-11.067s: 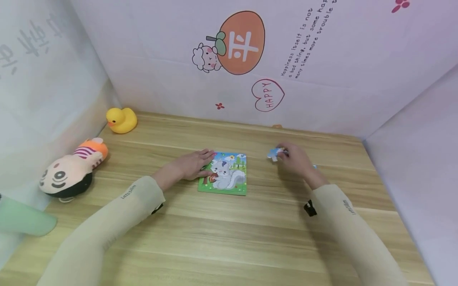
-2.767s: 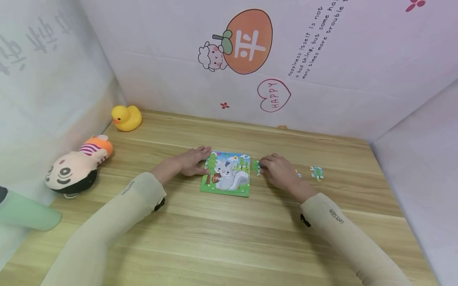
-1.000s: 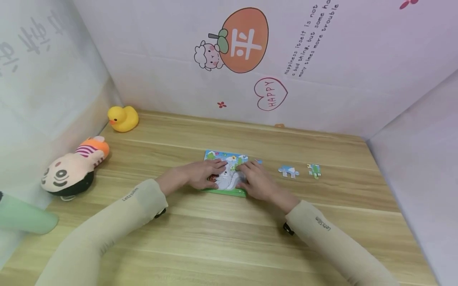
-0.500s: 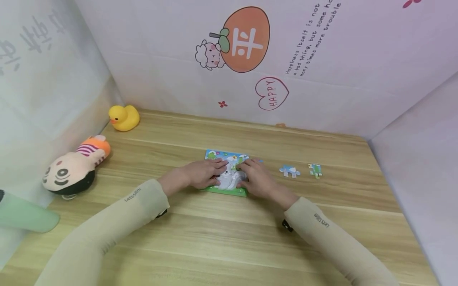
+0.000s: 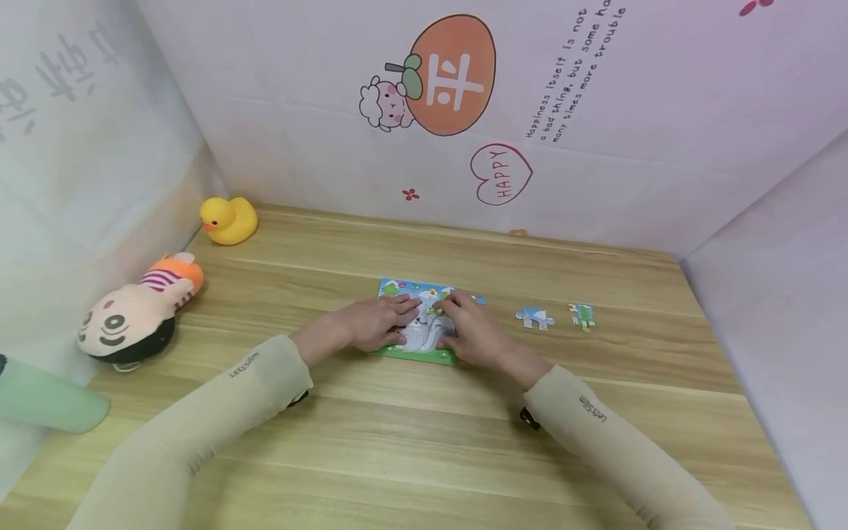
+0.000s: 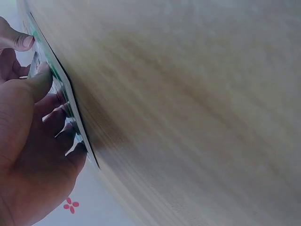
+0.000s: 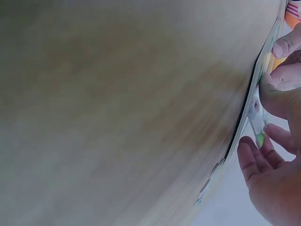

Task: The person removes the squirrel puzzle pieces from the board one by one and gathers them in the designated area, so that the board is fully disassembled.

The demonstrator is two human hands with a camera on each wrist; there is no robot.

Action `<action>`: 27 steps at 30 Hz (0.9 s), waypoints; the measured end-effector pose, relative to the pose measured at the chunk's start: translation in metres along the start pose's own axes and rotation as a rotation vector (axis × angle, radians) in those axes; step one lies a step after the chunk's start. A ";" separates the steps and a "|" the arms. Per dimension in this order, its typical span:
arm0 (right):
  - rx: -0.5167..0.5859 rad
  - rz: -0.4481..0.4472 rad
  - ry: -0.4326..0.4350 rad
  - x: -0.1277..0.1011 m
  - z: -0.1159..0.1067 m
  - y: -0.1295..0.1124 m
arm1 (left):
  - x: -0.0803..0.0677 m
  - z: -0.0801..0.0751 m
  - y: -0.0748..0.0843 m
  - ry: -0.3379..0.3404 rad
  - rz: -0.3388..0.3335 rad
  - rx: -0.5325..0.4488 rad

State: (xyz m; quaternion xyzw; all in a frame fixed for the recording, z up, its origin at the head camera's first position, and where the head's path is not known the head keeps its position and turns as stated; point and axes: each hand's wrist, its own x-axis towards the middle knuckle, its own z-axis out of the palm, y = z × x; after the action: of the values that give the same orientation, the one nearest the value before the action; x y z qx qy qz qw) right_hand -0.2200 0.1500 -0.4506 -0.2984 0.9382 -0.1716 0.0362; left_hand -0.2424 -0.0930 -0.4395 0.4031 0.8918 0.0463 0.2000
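A square jigsaw puzzle (image 5: 417, 356) with a grey squirrel picture lies flat on the wooden table. My left hand (image 5: 375, 324) rests on its left part, fingers spread over the picture and thumb near the lower edge. On the right part, my right hand (image 5: 473, 329) bends its fingers and thumb around a puzzle piece (image 7: 260, 138) with a green tip, which stands tilted above the board in the right wrist view. Its far end is hidden by the fingers. A blue piece (image 5: 478, 299) peeks out beyond the right hand.
Two loose puzzle pieces lie to the right: a blue and white one (image 5: 535, 318) and a green and blue one (image 5: 583, 316). Along the left wall are a yellow rubber duck (image 5: 229, 221), a plush doll (image 5: 132, 320) and a green tumbler (image 5: 53, 397).
Earlier my right hand held a blue piece, then a green one, right of the puzzle; both hands have since moved over the puzzle. Within the last second, the right fingers have bent more.
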 end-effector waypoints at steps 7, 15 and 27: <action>0.069 -0.011 0.003 0.000 -0.001 -0.002 | -0.001 0.002 -0.001 0.013 0.010 -0.013; 0.112 -0.005 0.007 0.005 -0.005 -0.003 | -0.001 0.001 -0.001 0.013 0.016 -0.024; 0.054 -0.031 -0.006 0.006 -0.006 -0.005 | 0.000 0.002 -0.001 0.018 0.015 -0.038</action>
State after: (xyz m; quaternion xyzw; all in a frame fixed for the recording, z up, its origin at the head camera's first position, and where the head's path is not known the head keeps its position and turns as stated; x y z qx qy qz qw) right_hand -0.2232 0.1447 -0.4427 -0.3123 0.9284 -0.1964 0.0442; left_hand -0.2426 -0.0942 -0.4416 0.4057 0.8894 0.0683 0.1994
